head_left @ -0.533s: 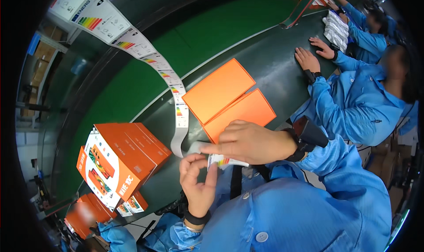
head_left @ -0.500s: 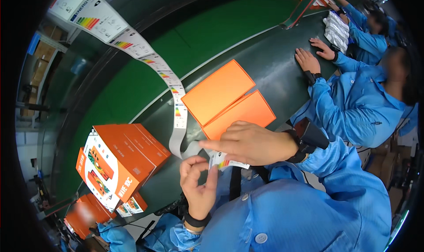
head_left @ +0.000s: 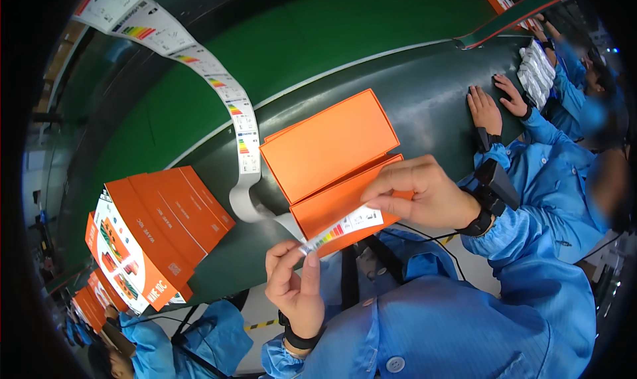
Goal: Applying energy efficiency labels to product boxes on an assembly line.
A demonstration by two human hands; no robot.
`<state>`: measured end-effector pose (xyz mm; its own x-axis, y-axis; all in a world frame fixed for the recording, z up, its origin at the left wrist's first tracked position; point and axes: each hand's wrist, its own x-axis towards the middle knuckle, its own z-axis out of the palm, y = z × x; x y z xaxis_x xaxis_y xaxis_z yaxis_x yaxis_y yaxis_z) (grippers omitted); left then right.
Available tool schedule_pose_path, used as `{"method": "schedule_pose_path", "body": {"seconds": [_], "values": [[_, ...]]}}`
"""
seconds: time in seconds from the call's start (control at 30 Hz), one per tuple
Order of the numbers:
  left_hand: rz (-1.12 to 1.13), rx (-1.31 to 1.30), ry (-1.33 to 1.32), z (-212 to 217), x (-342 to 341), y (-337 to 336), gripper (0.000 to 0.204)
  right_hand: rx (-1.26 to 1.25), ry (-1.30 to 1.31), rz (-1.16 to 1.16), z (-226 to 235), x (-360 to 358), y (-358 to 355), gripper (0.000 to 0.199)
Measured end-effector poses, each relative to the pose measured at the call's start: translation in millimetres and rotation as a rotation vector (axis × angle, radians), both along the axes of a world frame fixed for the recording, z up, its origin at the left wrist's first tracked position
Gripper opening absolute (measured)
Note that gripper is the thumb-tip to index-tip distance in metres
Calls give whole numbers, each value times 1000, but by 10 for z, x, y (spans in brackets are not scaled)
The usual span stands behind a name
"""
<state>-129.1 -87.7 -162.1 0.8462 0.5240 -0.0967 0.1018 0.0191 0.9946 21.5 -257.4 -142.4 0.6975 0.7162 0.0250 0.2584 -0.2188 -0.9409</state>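
Observation:
Between my two hands stretches a white energy label (head_left: 344, 226) with coloured bars. My right hand (head_left: 428, 192) pinches its right end, over the front of the nearer orange box (head_left: 317, 212). At the label's left end, my left hand (head_left: 296, 289) is closed, thumb against fingers. A long strip of similar labels (head_left: 247, 123) hangs from the upper left, and its bare grey backing (head_left: 247, 205) curls down toward the left hand. Just beyond the nearer box lies a second orange box (head_left: 332, 147), slightly askew on the bench.
On the left stands a stack of printed orange boxes (head_left: 162, 223). The dark bench (head_left: 438, 80) borders a green conveyor belt (head_left: 298, 37). To the right, a co-worker's hands (head_left: 486, 112) rest on the bench near silvery packs (head_left: 535, 74). Another person (head_left: 152, 339) sits at lower left.
My right hand has moved right, and the label now spans both hands over the nearer box. The view has shifted, and the label strip sits farther left.

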Motion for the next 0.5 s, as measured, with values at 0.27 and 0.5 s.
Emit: {"method": "schedule_pose_path", "body": {"seconds": [0.27, 0.5], "values": [[135, -20, 114, -324, 280, 121, 57, -139, 262, -200, -178, 443, 132, 13], [5, -319, 94, -519, 529, 84, 56, -88, 363, -148, -535, 561, 446, 12]]}}
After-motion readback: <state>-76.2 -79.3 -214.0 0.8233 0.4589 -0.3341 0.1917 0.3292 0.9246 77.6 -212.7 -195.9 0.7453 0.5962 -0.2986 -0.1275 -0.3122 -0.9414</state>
